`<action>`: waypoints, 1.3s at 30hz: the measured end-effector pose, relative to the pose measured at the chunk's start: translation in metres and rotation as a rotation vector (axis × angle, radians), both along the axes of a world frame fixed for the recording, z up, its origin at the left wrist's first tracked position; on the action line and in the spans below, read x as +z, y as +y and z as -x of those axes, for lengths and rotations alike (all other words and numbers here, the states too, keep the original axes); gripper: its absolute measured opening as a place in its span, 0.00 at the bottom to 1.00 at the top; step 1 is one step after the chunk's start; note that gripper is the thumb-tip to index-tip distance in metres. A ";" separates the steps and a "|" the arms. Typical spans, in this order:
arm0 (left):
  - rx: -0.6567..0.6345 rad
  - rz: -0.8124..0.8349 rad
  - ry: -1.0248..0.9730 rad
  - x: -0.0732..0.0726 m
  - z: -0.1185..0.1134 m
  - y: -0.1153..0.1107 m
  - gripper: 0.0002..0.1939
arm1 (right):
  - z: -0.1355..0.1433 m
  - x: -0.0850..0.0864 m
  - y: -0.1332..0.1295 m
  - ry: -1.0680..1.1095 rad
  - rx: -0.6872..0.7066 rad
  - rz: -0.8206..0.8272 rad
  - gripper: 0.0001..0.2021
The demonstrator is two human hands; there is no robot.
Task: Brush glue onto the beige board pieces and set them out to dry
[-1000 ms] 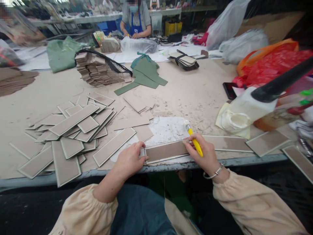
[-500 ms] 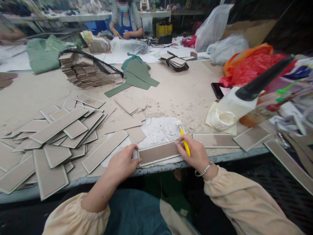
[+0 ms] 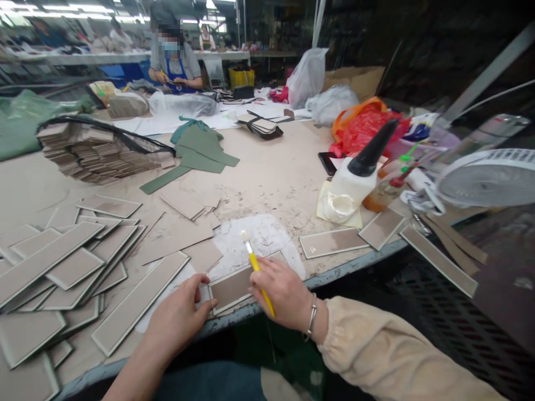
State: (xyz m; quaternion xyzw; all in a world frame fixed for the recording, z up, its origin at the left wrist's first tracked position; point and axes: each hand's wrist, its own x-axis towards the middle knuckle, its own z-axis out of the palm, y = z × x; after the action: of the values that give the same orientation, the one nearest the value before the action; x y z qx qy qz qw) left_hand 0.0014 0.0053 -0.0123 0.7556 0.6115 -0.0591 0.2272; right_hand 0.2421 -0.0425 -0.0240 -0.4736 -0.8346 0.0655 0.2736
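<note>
My right hand (image 3: pixel 278 292) grips a small brush (image 3: pixel 259 281) with a yellow handle, a metal ferrule and pale bristles pointing away from me. Beneath it, a flat taupe rectangular panel (image 3: pixel 229 289) with a pale border lies at the table's front edge, its right part covered by this hand. The thumb and curled forefinger of my left hand (image 3: pixel 178 312) hold the panel's left end. White paper (image 3: pixel 234 225), spotted with residue, lies under and behind the panel. Another bordered panel (image 3: pixel 140 301) rests left of it.
Loose bordered panels (image 3: pixel 50 250) overlap at the left. Behind are a netted stack (image 3: pixel 96 150) and green pieces (image 3: pixel 200 150). A white bottle with a black nozzle (image 3: pixel 353 178), a phone (image 3: pixel 326 162) and a fan (image 3: pixel 489 178) stand or lie right. Across, a person (image 3: pixel 175 61) works.
The view has swung right and tilted up, so the table's things appear further left and the fan shows. The brush and right hand are nearer my left hand, uncovering the panel's right end.
</note>
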 end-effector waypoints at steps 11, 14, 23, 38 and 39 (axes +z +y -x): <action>-0.016 0.023 -0.022 0.004 -0.001 0.001 0.18 | 0.015 -0.023 -0.006 -0.016 0.019 0.099 0.16; -0.018 0.018 -0.018 0.004 -0.001 0.001 0.19 | 0.011 -0.025 -0.007 -0.012 0.014 0.103 0.16; -0.024 0.020 -0.023 0.005 -0.001 0.001 0.19 | 0.003 -0.019 -0.006 0.059 0.008 0.066 0.12; -0.036 0.041 -0.060 0.010 0.008 0.001 0.10 | -0.084 -0.016 0.012 0.173 -0.230 0.146 0.04; -0.044 0.043 -0.047 0.011 0.008 0.001 0.09 | -0.083 -0.017 0.012 0.161 -0.221 0.146 0.04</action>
State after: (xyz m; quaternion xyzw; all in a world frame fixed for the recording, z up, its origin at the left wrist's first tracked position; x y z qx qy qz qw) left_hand -0.0061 0.0061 -0.0008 0.7648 0.5880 -0.0593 0.2565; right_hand 0.3254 -0.0304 -0.0406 -0.5743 -0.7458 0.1336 0.3100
